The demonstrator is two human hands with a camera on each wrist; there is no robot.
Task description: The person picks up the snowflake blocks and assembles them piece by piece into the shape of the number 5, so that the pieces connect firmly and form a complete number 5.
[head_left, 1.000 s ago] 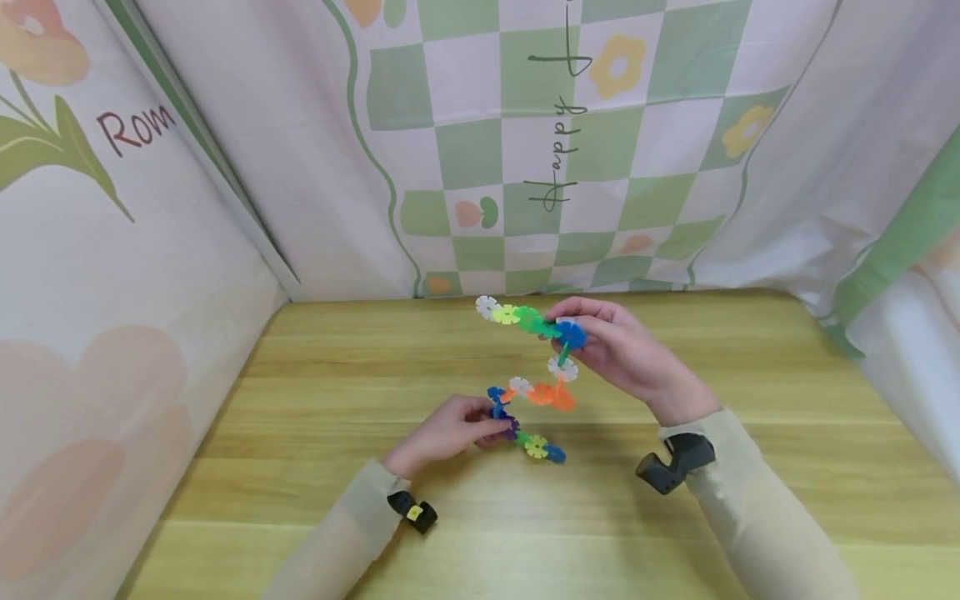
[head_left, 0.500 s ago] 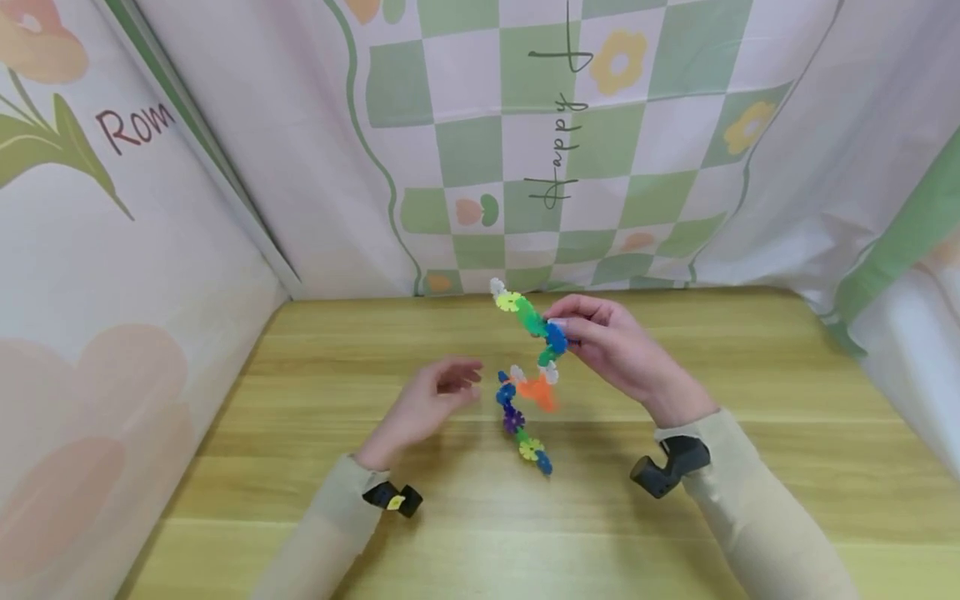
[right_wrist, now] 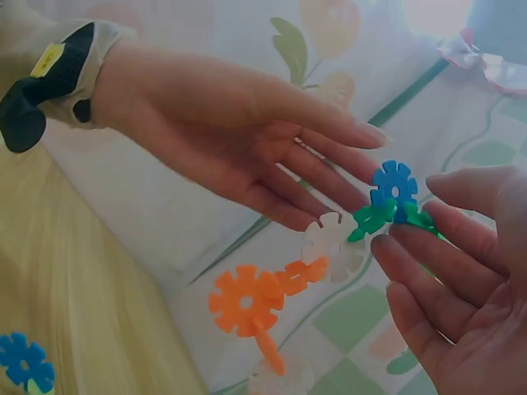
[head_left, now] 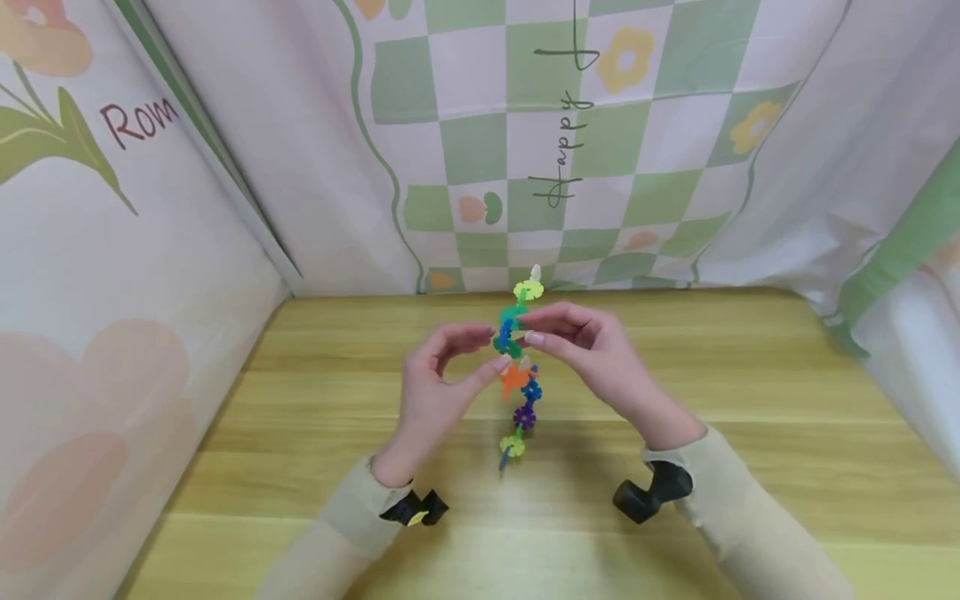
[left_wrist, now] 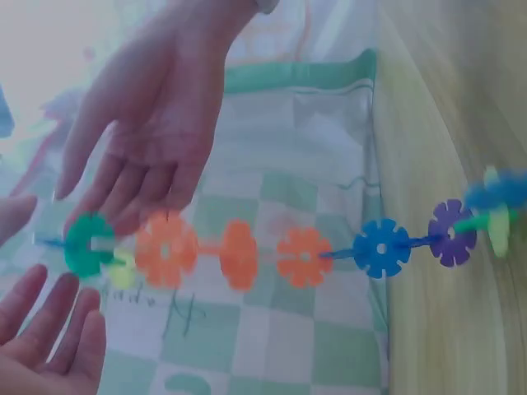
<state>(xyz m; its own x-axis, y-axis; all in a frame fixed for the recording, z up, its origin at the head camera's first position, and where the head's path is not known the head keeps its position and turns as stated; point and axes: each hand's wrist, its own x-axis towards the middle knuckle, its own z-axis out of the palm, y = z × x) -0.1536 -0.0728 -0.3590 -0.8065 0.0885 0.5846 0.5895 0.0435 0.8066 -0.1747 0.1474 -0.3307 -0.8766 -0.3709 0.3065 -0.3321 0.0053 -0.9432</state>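
A winding chain of interlocking plastic snowflake discs [head_left: 525, 417] stands upright between both hands, in white, yellow, green, blue, orange and purple. Fingers of my right hand [head_left: 611, 358] hold it at its upper green and blue pieces; the right wrist view shows the blue disc [right_wrist: 383, 183] by the thumb and the green pieces at the fingers. My left hand [head_left: 423, 392] has its fingers spread on the other side, thumb tip close to the orange discs [right_wrist: 230, 304]. The left wrist view has the green disc [left_wrist: 76, 247] in front of the right fingers.
Beneath the hands lies a wood-grain tabletop [head_left: 315, 367]. A printed checkered cloth [head_left: 472, 150] hangs along its back edge, and a white flowered panel [head_left: 150, 275] borders the left side. Each wrist wears a black camera [head_left: 652, 492].
The left hand lets go of the lower chain, draws back, then comes up beside the upper part. The chain turns in the right hand, which shifts slightly left.
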